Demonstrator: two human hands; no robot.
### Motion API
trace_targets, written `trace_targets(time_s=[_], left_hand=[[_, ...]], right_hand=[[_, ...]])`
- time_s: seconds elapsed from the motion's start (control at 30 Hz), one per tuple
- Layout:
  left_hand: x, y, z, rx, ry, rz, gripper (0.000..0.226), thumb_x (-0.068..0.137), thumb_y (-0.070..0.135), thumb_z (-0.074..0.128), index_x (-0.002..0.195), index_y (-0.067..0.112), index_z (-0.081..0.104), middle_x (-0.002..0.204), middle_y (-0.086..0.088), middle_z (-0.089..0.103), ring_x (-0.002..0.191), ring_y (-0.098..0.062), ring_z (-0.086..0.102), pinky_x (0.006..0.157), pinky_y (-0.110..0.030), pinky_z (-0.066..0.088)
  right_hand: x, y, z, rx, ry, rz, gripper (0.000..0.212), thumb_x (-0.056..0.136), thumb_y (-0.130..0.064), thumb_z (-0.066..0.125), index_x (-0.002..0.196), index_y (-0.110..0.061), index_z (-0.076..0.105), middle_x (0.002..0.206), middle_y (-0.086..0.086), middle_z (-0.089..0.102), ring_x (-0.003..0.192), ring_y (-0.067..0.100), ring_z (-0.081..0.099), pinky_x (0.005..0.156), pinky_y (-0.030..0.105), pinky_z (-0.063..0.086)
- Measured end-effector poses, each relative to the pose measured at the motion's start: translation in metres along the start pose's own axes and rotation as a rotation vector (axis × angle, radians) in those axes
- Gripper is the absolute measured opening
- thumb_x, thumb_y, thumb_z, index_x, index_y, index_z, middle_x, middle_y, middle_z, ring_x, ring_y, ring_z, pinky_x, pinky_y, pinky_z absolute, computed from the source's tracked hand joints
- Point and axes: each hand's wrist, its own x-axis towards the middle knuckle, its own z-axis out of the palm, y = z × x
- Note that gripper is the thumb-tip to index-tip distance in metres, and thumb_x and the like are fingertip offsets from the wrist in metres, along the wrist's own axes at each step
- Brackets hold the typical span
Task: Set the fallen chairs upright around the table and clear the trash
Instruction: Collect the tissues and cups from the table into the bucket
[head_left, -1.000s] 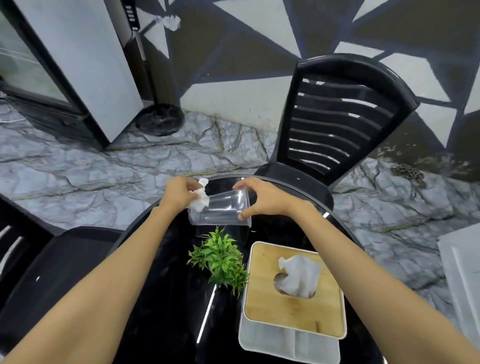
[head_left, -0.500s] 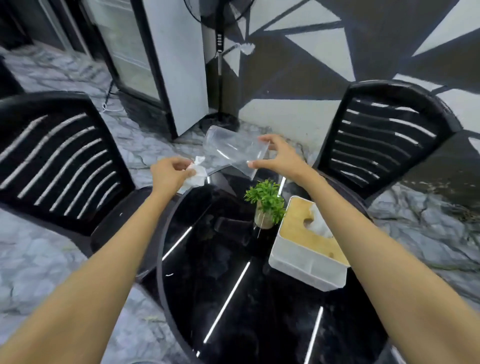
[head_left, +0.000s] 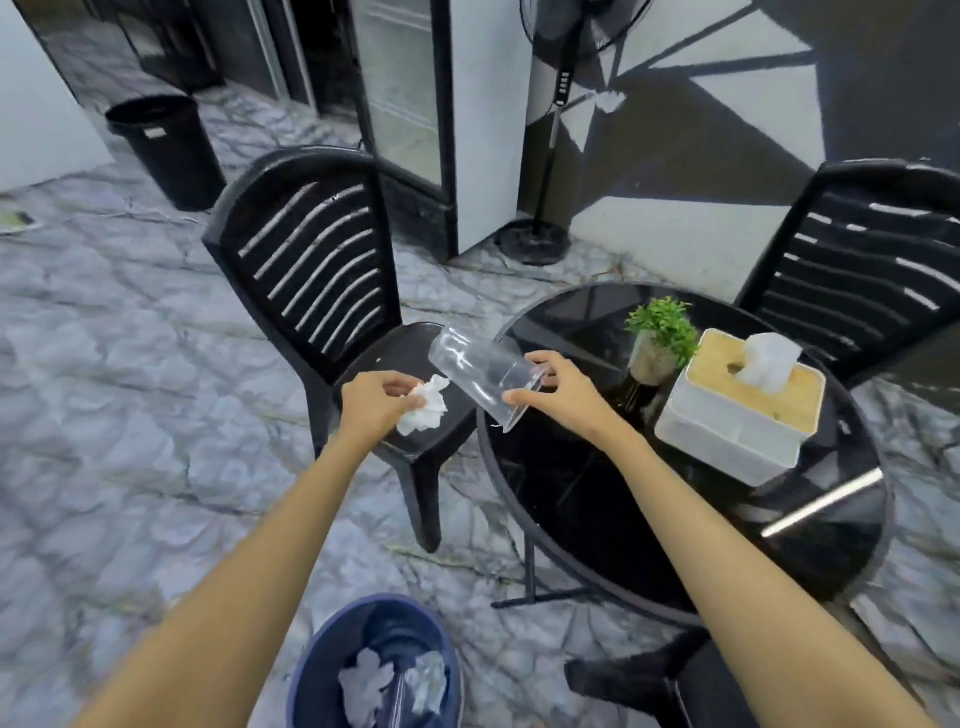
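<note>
A person stands over a round black table (head_left: 810, 561), both arms out, with trash in each hand. The left hand (head_left: 371, 405) is closed in a pinch grip on a crumpled white tissue (head_left: 423, 405), held above the seat of the upright black chair on the left (head_left: 311, 270). The right hand (head_left: 558, 389) holds a clear plastic cup (head_left: 485, 376) by its rim, thumb on the near side and fingers over the far side, just past the table's left edge.

The cup lies tilted on its side in the air: its long axis runs from lower right to upper left, the open mouth toward the right hand and the closed base pointing up toward the chair back.

A blue bin (head_left: 322, 670) sits on the floor near the person's feet, already holding crumpled paper and plastic; a black bin (head_left: 166, 150) stands well apart by the doorway. The step in hand appears to be carrying both pieces to a bin. Done well, that likely means bringing each hand directly above the blue bin's opening before letting go, since the light cup could bounce off the rim. A second chair on the right (head_left: 857, 260) stands upright; a tissue box (head_left: 737, 431) and small potted plant (head_left: 662, 332) stay on the table.
</note>
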Motion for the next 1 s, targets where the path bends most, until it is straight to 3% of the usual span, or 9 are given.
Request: trace_targets(time_s=[0.07,0.17,0.27,0.47,0.7,0.77,0.83,0.9,1.0], left_hand=[[-0.013,-0.024,-0.01,-0.006,-0.041,-0.002,0.026,0.073,0.008,0.075,0.099,0.004,0.072,0.098,-0.014,0.071,0.082,-0.017,0.061,0.082,-0.029,0.052],[-0.036,-0.064,-0.022,-0.01,-0.112,0.027,0.027,0.073,0.007,0.075,0.099,0.004,0.072,0.094,-0.011,0.07,0.083,-0.016,0.06,0.065,-0.007,0.048],[-0.063,-0.106,-0.03,-0.001,-0.221,0.05,0.027,0.074,0.007,0.074,0.1,0.003,0.071,0.09,-0.009,0.067,0.084,-0.015,0.06,0.058,-0.005,0.046],[-0.104,-0.186,-0.032,0.023,-0.344,-0.019,0.029,0.076,0.007,0.073,0.104,0.001,0.069,0.104,-0.017,0.069,0.088,-0.018,0.059,0.082,-0.028,0.049],[-0.144,-0.312,0.015,0.08,-0.419,-0.168,0.033,0.078,0.006,0.072,0.109,-0.002,0.064,0.112,-0.021,0.066,0.089,-0.019,0.056,0.081,-0.027,0.045],[-0.148,-0.353,0.035,0.088,-0.434,-0.2,0.033,0.079,0.008,0.071,0.109,-0.001,0.064,0.113,-0.02,0.065,0.093,-0.023,0.059,0.081,-0.027,0.045],[-0.149,-0.396,0.058,0.096,-0.435,-0.225,0.031,0.08,0.011,0.071,0.109,0.0,0.065,0.113,-0.018,0.066,0.102,-0.028,0.061,0.082,-0.026,0.044],[-0.148,-0.435,0.08,0.078,-0.42,-0.247,0.03,0.079,0.013,0.071,0.107,0.001,0.066,0.111,-0.018,0.067,0.105,-0.029,0.062,0.086,-0.027,0.045],[-0.146,-0.482,0.108,0.05,-0.408,-0.255,0.032,0.079,0.018,0.071,0.107,0.003,0.066,0.109,-0.016,0.068,0.102,-0.024,0.062,0.088,-0.027,0.046]], right_hand=[[-0.024,0.004,0.03,0.021,0.036,0.027,0.067,0.076,-0.037,0.074,0.134,-0.022,0.043,0.136,0.002,0.044,0.109,0.011,0.043,0.086,0.024,0.035],[-0.064,0.01,0.077,0.072,0.098,0.088,0.068,0.077,-0.037,0.074,0.135,-0.021,0.043,0.134,0.001,0.045,0.109,0.01,0.042,0.084,0.021,0.036],[-0.107,0.023,0.131,0.157,0.161,0.184,0.068,0.078,-0.036,0.073,0.136,-0.02,0.043,0.129,0.0,0.044,0.111,0.013,0.045,0.08,0.019,0.038],[-0.176,0.071,0.233,0.265,0.231,0.375,0.069,0.079,-0.039,0.072,0.137,-0.019,0.041,0.136,0.006,0.043,0.114,0.016,0.044,0.086,0.026,0.036],[-0.222,0.168,0.361,0.402,0.284,0.614,0.067,0.078,-0.035,0.074,0.133,-0.01,0.045,0.125,0.003,0.047,0.115,0.018,0.048,0.091,0.026,0.04],[-0.224,0.204,0.397,0.448,0.302,0.666,0.049,0.078,-0.036,0.073,0.117,-0.014,0.053,0.117,0.002,0.056,0.108,0.02,0.055,0.088,0.027,0.045],[-0.219,0.236,0.431,0.495,0.317,0.686,0.024,0.083,-0.031,0.07,0.095,-0.02,0.053,0.095,-0.008,0.056,0.092,0.015,0.056,0.074,0.019,0.046],[-0.209,0.266,0.463,0.522,0.342,0.679,0.03,0.082,-0.033,0.07,0.1,-0.013,0.056,0.095,-0.007,0.059,0.094,0.016,0.057,0.069,0.017,0.044],[-0.189,0.307,0.502,0.521,0.361,0.644,0.055,0.08,-0.04,0.071,0.122,-0.009,0.053,0.114,0.001,0.057,0.109,0.019,0.055,0.083,0.025,0.044]])
